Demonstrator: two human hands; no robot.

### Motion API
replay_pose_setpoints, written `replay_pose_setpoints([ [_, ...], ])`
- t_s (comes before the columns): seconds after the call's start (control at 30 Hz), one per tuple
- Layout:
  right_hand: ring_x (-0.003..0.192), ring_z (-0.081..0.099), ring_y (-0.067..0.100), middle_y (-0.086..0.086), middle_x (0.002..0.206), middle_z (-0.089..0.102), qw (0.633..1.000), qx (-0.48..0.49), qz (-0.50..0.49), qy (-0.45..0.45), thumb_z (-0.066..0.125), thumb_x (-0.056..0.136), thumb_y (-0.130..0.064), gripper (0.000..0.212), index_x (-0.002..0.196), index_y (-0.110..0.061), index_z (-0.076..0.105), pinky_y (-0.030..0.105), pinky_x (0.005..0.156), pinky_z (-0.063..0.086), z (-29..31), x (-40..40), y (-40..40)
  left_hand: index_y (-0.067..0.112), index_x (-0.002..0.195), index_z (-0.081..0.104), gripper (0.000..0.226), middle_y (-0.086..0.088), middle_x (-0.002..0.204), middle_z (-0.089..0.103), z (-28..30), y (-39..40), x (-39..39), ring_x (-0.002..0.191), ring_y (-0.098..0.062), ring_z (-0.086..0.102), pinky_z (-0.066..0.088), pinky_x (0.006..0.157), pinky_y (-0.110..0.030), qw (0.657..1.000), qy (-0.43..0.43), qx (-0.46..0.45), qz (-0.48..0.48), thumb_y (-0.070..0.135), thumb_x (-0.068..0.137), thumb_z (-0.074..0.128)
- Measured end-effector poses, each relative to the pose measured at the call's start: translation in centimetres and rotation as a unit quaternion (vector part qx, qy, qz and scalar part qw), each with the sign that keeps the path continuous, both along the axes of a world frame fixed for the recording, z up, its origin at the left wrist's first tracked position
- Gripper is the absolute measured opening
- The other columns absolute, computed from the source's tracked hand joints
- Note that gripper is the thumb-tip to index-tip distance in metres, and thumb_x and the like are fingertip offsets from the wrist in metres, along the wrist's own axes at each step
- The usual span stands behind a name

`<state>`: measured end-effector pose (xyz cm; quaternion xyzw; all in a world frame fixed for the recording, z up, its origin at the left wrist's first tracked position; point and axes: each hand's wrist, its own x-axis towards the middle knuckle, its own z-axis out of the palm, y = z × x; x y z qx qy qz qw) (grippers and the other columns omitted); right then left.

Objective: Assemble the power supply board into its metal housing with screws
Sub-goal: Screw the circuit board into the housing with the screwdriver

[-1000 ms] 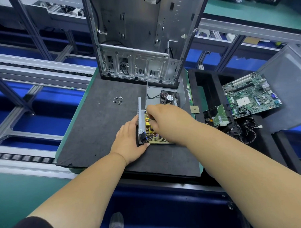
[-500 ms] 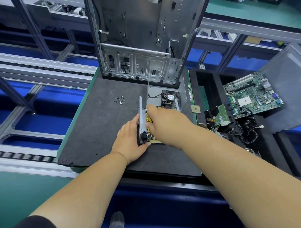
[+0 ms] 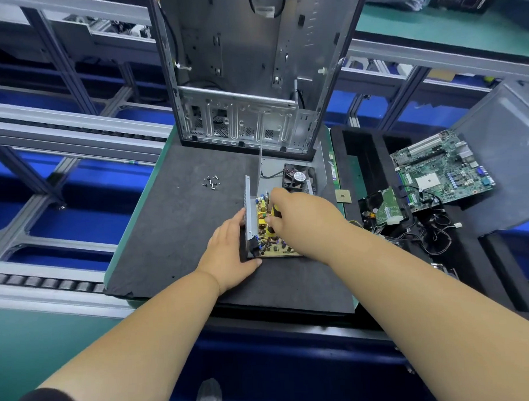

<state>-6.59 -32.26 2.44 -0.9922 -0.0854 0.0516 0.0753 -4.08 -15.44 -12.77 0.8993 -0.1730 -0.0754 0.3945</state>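
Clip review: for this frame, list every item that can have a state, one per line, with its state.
Left hand: braces the metal housing wall.
Right hand: grips a yellow-handled tool over the board.
Power supply board: lying inside the housing.
Fan: lying in the open housing.
Loose screws: lying on the mat.
Computer case: upright, open.
Motherboard: lying tilted.

The board (image 3: 277, 245) sat in its housing (image 3: 249, 213) on the mat (image 3: 174, 233), between the left hand (image 3: 229, 252) and right hand (image 3: 303, 217). Screws (image 3: 211, 182) lay far left, the case (image 3: 252, 71) behind, a motherboard (image 3: 442, 170) right.
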Motion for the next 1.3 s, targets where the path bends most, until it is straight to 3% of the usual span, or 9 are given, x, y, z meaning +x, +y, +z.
replay_pose_setpoints([
  [0.1, 0.072, 0.053, 0.029, 0.000, 0.075, 0.054, 0.997, 0.051, -0.040, -0.039, 0.048, 0.098, -0.037, 0.020, 0.101, -0.017, 0.044, 0.035, 0.056, 0.038, 1.4, 0.6, -0.7, 0.036, 0.151, 0.020, 0.097, 0.010, 0.139, 0.044, 0.6, 1.1, 0.8, 0.133, -0.010, 0.038, 0.034, 0.114, -0.036, 0.996, 0.072, -0.047, -0.028, 0.020, 0.068, 0.067],
  [0.2, 0.073, 0.056, 0.027, -0.002, 0.075, 0.055, 0.992, 0.078, -0.061, -0.075, 0.047, 0.098, -0.035, 0.016, 0.103, -0.020, 0.044, 0.037, 0.060, 0.045, 2.9, 1.6, -0.7, 0.028, 0.145, 0.037, 0.074, 0.007, 0.130, 0.048, 1.3, 2.4, 2.0, 0.125, -0.012, 0.047, 0.037, 0.108, -0.028, 0.997, 0.064, -0.031, 0.005, 0.007, 0.077, 0.060],
  [0.37, 0.072, 0.053, 0.020, -0.010, 0.075, 0.051, 0.982, 0.123, -0.080, -0.120, 0.048, 0.099, -0.033, 0.008, 0.104, -0.026, 0.048, 0.033, 0.058, 0.040, 3.9, 3.6, 0.3, 0.022, 0.122, 0.060, 0.036, 0.005, 0.113, 0.055, 2.9, 4.0, 5.2, 0.098, -0.008, 0.055, 0.038, 0.090, -0.018, 0.992, 0.006, -0.026, 0.120, 0.013, 0.087, 0.064],
  [0.47, 0.071, 0.051, 0.018, -0.011, 0.072, 0.046, 0.973, 0.166, -0.099, -0.128, 0.049, 0.099, -0.031, 0.007, 0.105, -0.028, 0.052, 0.032, 0.058, 0.037, 3.7, 4.8, 1.0, 0.022, 0.110, 0.064, 0.023, 0.005, 0.106, 0.057, 3.5, 4.7, 7.6, 0.089, -0.011, 0.059, 0.042, 0.085, -0.022, 0.984, -0.002, -0.020, 0.175, 0.018, 0.088, 0.066],
  [0.67, 0.068, 0.049, 0.007, -0.013, 0.075, 0.049, 0.963, 0.209, -0.125, -0.117, 0.051, 0.098, -0.032, 0.005, 0.103, -0.032, 0.051, 0.031, 0.056, 0.038, 2.6, 7.0, 1.5, 0.026, 0.098, 0.068, 0.014, 0.003, 0.101, 0.059, 3.6, 5.7, 12.1, 0.091, -0.018, 0.061, 0.050, 0.086, -0.033, 0.978, -0.006, 0.044, 0.203, 0.019, 0.086, 0.067],
  [1.03, 0.067, 0.051, 0.007, -0.013, 0.080, 0.055, 0.953, 0.237, -0.163, -0.094, 0.052, 0.098, -0.034, 0.004, 0.101, -0.036, 0.051, 0.028, 0.054, 0.038, 1.2, 9.5, 1.6, 0.025, 0.103, 0.071, 0.015, -0.002, 0.110, 0.060, 2.5, 5.4, 16.3, 0.107, -0.027, 0.053, 0.046, 0.091, -0.038, 0.974, -0.069, 0.191, 0.102, 0.024, 0.089, 0.064],
  [1.17, 0.066, 0.052, 0.008, -0.012, 0.079, 0.055, 0.952, 0.239, -0.166, -0.099, 0.052, 0.097, -0.034, 0.004, 0.100, -0.037, 0.051, 0.030, 0.055, 0.043, 1.3, 9.6, 1.6, 0.023, 0.099, 0.072, 0.013, -0.003, 0.108, 0.059, 2.6, 5.2, 16.3, 0.107, -0.027, 0.051, 0.045, 0.091, -0.038, 0.974, -0.073, 0.194, 0.087, 0.021, 0.091, 0.061],
  [1.3, 0.063, 0.051, 0.010, -0.010, 0.074, 0.055, 0.938, 0.273, -0.177, -0.116, 0.053, 0.097, -0.033, 0.005, 0.098, -0.038, 0.051, 0.029, 0.054, 0.042, 2.0, 9.5, 1.2, 0.022, 0.088, 0.066, 0.007, 0.000, 0.098, 0.058, 3.2, 5.2, 15.8, 0.098, -0.023, 0.054, 0.047, 0.086, -0.037, 0.986, -0.064, 0.088, 0.126, 0.018, 0.091, 0.062],
])
